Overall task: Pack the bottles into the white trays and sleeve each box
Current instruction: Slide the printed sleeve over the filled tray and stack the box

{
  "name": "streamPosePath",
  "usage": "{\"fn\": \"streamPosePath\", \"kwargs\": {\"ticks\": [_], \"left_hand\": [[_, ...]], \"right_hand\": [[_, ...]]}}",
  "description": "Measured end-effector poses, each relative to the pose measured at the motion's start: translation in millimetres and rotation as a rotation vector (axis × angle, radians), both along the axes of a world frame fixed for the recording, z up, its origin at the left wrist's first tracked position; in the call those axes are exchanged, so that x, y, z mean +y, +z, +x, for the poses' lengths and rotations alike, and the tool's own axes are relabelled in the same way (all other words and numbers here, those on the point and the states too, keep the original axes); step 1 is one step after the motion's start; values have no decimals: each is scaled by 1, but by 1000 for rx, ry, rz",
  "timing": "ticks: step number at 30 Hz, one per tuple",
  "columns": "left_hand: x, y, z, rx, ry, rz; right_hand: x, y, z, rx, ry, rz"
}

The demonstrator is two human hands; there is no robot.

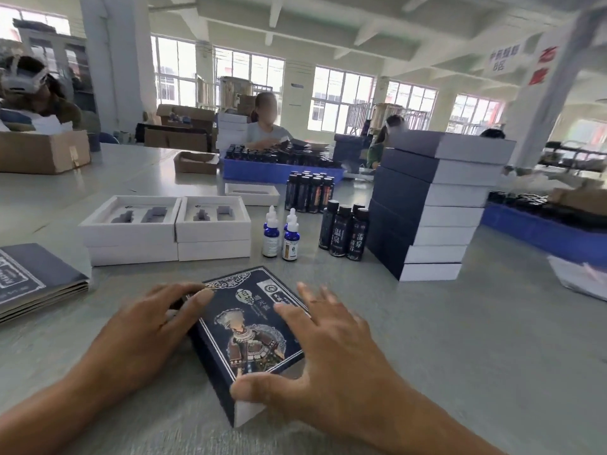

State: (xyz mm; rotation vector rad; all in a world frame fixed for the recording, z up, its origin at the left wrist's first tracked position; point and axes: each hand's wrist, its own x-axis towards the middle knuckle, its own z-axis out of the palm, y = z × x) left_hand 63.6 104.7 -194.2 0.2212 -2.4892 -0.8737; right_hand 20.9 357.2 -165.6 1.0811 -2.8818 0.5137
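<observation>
Fingers (193, 298) on sleeved box (249, 336), bottle (338, 236) labelled 温泉

Cardboard box (42, 152) sits on grey table (460, 339).

grey table (460, 339) carries sleeved box (249, 336), stacked white trays (164, 231), dropper bottles (282, 234), dark bottles (343, 231), tall box stack (433, 205), flat sleeves (33, 277), blue crate (279, 170).
</observation>
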Motion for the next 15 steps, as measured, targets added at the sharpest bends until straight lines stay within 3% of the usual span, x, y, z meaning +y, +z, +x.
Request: {"fn": "streamPosePath", "kwargs": {"ticks": [4, 8, 15], "left_hand": [[7, -2, 2, -28, -150, -71], [-13, -15, -3, 42, -103, -62], [-52, -63, -34, -41, -4, -225]], "right_hand": [[2, 1, 6, -13, 42, 81], [16, 7, 5, -50, -22, 127], [121, 15, -21, -34, -420, 137]]}}
